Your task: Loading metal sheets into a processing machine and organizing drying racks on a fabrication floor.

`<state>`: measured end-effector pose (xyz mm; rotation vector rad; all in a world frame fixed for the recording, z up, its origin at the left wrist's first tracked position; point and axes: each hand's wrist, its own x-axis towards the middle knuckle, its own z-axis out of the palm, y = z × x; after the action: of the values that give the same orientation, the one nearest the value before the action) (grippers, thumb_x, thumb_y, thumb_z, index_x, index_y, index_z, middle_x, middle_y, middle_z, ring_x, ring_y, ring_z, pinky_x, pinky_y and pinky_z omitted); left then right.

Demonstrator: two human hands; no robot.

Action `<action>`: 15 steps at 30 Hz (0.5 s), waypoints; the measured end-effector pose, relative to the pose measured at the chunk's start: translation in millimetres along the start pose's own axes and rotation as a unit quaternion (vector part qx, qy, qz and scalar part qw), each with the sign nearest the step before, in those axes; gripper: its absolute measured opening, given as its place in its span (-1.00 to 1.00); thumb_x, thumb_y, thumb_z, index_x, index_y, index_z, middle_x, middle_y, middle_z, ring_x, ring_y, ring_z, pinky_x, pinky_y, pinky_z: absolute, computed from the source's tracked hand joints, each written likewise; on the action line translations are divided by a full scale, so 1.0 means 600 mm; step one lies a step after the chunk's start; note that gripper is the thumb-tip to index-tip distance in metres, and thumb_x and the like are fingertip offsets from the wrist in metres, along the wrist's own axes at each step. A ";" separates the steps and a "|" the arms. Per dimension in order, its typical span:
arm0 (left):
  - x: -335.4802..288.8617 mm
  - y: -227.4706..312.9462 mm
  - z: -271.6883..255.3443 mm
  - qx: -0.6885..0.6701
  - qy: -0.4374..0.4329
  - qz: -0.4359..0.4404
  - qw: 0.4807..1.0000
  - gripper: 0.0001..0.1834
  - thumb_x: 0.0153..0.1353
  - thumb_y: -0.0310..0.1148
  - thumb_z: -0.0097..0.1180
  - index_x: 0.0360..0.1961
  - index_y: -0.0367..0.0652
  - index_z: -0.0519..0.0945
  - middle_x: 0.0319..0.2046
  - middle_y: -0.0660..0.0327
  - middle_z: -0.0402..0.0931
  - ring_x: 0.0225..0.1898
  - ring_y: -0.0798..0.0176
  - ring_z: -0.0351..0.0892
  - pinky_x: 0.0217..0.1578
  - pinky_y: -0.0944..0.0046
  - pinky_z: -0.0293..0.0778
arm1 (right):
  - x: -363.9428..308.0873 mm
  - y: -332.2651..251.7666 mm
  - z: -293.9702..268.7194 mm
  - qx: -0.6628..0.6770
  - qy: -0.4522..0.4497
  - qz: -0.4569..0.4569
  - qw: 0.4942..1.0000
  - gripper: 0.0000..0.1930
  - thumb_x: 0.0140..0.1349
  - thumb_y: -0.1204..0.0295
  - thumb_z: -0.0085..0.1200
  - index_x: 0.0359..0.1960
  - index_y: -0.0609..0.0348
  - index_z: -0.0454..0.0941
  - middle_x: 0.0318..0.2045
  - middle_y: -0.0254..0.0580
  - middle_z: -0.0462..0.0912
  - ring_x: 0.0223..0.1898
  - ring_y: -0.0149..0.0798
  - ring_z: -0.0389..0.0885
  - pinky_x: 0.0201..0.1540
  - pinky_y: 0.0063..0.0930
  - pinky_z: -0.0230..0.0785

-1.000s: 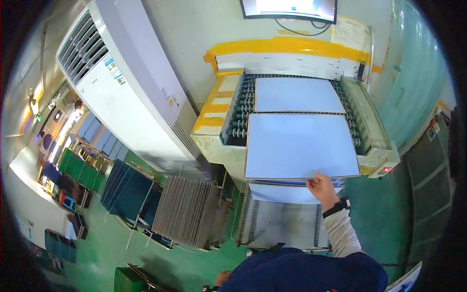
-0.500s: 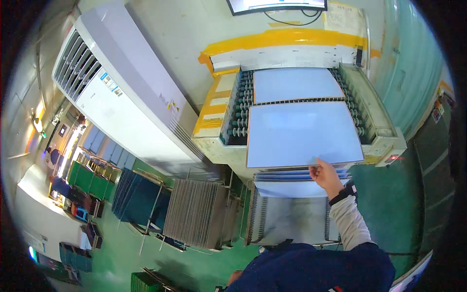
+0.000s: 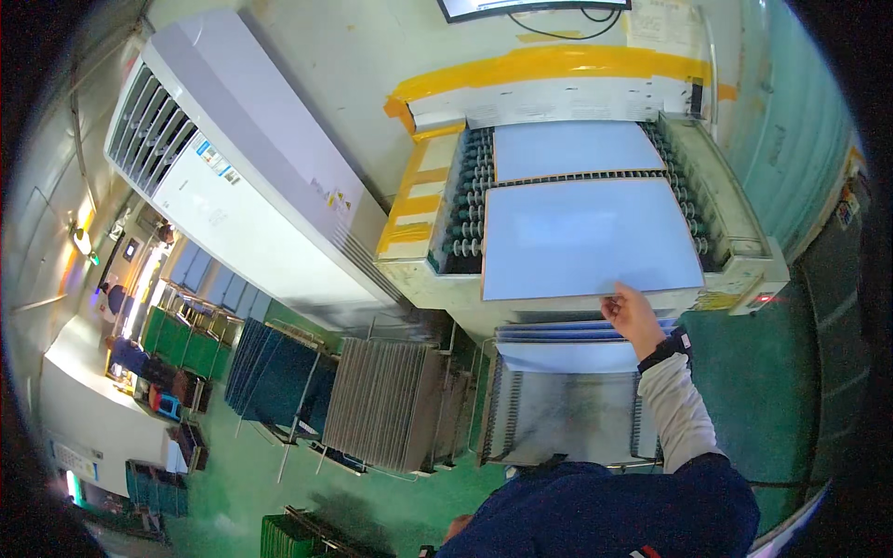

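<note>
At 7 o'clock, a stack of thin grey-brown upright boards (image 3: 377,405). At 6, left bare hand (image 3: 456,528), mostly cut off; grip cannot be told. At 2–3, flat pale-blue rectangular panel (image 3: 591,237), face up on a cream metal conveyor (image 3: 400,272) with dark rollers, near edge past them. Handling (my judgement): keep it level, touch edges only, square to the smaller-looking pale-blue sheet (image 3: 581,151) beyond. Long axis runs 9-to-3, right end slightly toward 12. At 3, right bare hand (image 3: 634,318), fingers curled by the near edge; pinched or loose, cannot tell.
</note>
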<state>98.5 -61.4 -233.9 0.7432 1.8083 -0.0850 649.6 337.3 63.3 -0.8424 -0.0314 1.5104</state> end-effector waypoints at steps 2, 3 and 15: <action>0.009 -0.015 0.007 -0.019 0.008 0.034 0.999 -0.46 0.12 0.01 0.05 -0.05 -0.21 0.55 -0.12 -0.01 0.56 -0.07 -0.03 0.51 -0.07 0.10 0.40 | 0.000 -0.003 0.002 0.005 -0.003 -0.009 1.000 -0.80 0.15 0.33 0.14 -0.40 0.19 0.44 -0.45 -0.18 0.52 -0.36 -0.18 0.52 -0.29 -0.34 0.43; 0.018 -0.029 0.012 -0.036 0.015 0.069 0.997 -0.44 0.12 0.04 0.04 -0.04 -0.21 0.55 -0.12 -0.02 0.56 -0.07 -0.03 0.51 -0.07 0.10 0.40 | 0.003 -0.005 -0.002 -0.005 -0.008 -0.015 1.000 -0.80 0.15 0.33 0.14 -0.39 0.19 0.45 -0.46 -0.19 0.52 -0.36 -0.19 0.53 -0.29 -0.35 0.43; -0.032 0.064 -0.004 0.028 -0.084 -0.021 0.996 -0.35 0.12 0.16 0.03 0.05 -0.13 0.47 -0.06 -0.10 0.50 -0.03 -0.08 0.48 0.02 0.15 0.34 | 0.006 -0.018 -0.005 -0.109 -0.009 -0.008 0.994 -0.76 0.19 0.20 0.10 -0.37 0.11 0.46 -0.45 -0.22 0.57 -0.41 -0.28 0.54 -0.34 -0.40 0.43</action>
<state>120.1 -38.0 -204.9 0.7164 1.6668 -0.2211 660.5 340.7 64.7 -0.9992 -0.2183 1.5171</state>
